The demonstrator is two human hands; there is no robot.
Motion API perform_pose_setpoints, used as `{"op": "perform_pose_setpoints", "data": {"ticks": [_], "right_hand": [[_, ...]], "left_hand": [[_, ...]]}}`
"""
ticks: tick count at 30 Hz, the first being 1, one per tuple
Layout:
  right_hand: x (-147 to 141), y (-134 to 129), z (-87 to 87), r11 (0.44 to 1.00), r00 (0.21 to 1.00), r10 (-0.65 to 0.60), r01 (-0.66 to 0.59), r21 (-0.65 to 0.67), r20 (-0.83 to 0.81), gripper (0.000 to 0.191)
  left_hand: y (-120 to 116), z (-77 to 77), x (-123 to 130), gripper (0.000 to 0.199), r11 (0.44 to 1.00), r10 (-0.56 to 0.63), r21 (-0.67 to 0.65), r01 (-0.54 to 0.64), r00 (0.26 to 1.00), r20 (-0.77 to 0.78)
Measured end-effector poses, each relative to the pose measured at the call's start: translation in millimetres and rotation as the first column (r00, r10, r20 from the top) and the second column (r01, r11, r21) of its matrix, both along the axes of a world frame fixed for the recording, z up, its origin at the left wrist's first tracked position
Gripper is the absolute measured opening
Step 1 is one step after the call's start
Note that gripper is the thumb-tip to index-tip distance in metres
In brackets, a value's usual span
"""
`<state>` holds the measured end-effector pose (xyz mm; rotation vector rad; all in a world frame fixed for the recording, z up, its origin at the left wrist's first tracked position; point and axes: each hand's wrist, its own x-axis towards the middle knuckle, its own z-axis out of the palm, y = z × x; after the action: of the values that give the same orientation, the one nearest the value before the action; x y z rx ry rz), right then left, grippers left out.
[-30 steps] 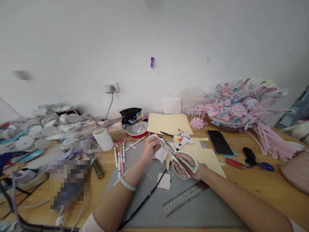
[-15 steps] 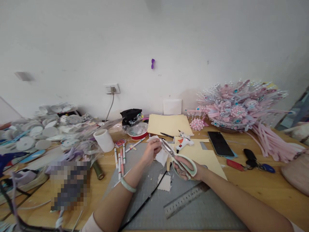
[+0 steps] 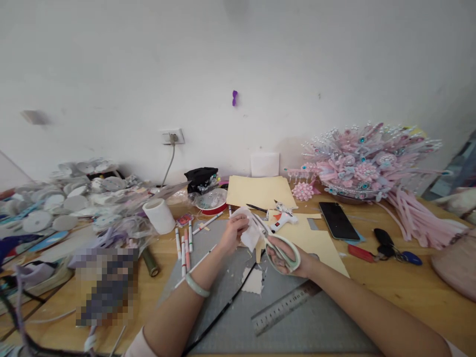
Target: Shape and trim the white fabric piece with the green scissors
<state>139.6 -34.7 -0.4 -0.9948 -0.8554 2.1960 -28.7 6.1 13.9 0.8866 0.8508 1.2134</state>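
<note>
A piece of thin white paper [image 3: 251,235] is pinched in my left hand [image 3: 235,233], held above the grey cutting mat [image 3: 297,327]. My right hand [image 3: 284,255] grips the pale green and white handles of a pair of scissors [image 3: 292,262]. The blades point up and left, right at the paper's right edge; whether they are cutting into it I cannot tell. Below my hands a small cream scrap [image 3: 253,280] with jagged edges lies on the mat, beside a black cord [image 3: 226,307]. A steel ruler [image 3: 282,308] rests slantwise nearer to me.
A white glue gun [image 3: 283,221] lies on cream card sheets [image 3: 316,243] behind my right hand. Markers [image 3: 187,248] and a paper roll [image 3: 159,216] stand left. To the right are a phone [image 3: 338,220], keys [image 3: 386,246] and a pink beaded headdress [image 3: 366,168].
The white paper has turned in my left hand and shows more of its face. The scissor handles have come closer together, and the blades have shifted slightly.
</note>
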Motion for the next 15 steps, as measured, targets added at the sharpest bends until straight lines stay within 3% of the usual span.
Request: {"op": "perform_pose_setpoints", "data": {"ticks": [3,7,11,15], "right_hand": [[2.0,3.5,3.8,0.998,0.993,-0.048,0.044,-0.040,-0.106,0.036],[3.7,4.6,4.9,0.998,0.978,-0.054,0.047,-0.041,-0.199,0.043],[3.1,0.9,0.8,0.999,0.954,0.008,-0.022,-0.043,-0.300,0.049],[3.2,-1.9,-0.6,0.995,0.939,0.099,-0.092,0.037,-0.331,0.050]], "left_hand": [[-1.0,0.0,2.4,0.024,0.999,0.040,-0.030,-0.037,0.996,0.084],[-2.4,-1.0,4.5,0.021,0.996,-0.024,-0.083,0.036,0.990,0.140],[-2.0,-5.0,6.0,0.011,0.991,-0.038,-0.124,0.053,0.992,0.119],[1.2,-10.4,6.4,0.006,0.990,-0.036,-0.128,0.053,0.991,0.130]]}}
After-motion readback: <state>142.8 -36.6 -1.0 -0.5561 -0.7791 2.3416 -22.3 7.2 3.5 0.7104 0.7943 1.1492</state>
